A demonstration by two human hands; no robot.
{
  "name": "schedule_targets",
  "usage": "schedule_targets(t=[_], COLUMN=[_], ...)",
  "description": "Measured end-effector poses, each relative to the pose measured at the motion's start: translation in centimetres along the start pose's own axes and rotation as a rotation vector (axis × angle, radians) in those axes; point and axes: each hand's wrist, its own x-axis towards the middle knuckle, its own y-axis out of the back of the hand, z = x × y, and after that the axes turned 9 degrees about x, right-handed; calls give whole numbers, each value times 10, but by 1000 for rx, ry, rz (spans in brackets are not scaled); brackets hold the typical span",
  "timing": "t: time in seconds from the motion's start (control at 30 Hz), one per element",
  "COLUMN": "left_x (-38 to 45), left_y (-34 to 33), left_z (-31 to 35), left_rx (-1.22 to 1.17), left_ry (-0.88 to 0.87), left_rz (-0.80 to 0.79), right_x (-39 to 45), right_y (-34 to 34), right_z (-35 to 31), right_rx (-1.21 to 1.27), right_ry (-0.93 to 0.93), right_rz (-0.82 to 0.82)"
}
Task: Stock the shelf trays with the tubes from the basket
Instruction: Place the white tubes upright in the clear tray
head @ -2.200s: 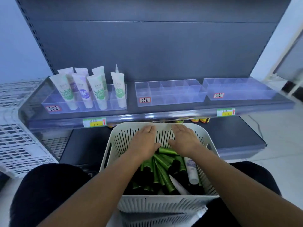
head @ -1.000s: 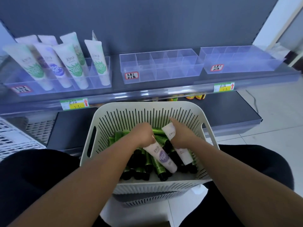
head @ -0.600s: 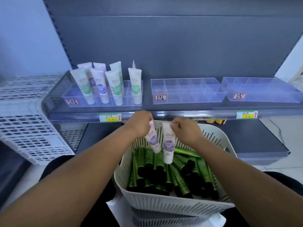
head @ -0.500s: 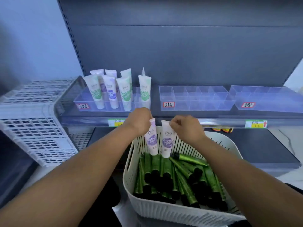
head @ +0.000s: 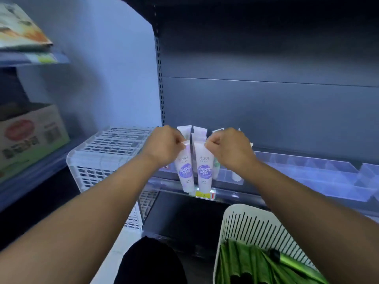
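At far left I see a cardboard box (head: 30, 136) on a side shelf, then a white slatted crate (head: 106, 152). My left hand (head: 164, 145) pinches the crimped top of a white tube with a purple label (head: 185, 171), which hangs cap-down in front of the shelf edge. Just beside it, nearly touching, a second purple-label tube (head: 204, 171) hangs the same way from my right hand (head: 229, 149), fingers curled on its top. Behind them, more tubes stand in the left clear tray (head: 227, 179). Another clear tray (head: 307, 173) follows to the right. At lower right, the white basket (head: 252, 226) holds green tubes (head: 246, 263).
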Motion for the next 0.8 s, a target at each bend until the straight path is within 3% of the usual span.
schedule_targets(t=[0.4,0.8], left_x=[67,115], left_y=[50,7], left_z=[-75,-101], left_rx=[44,24], left_ry=[148,93], left_rz=[136,29], right_x=[126,210], right_y=[-24,-92], right_z=[-71,-51], right_rx=[149,-38], right_ry=[94,-2], right_rz=[92,-21])
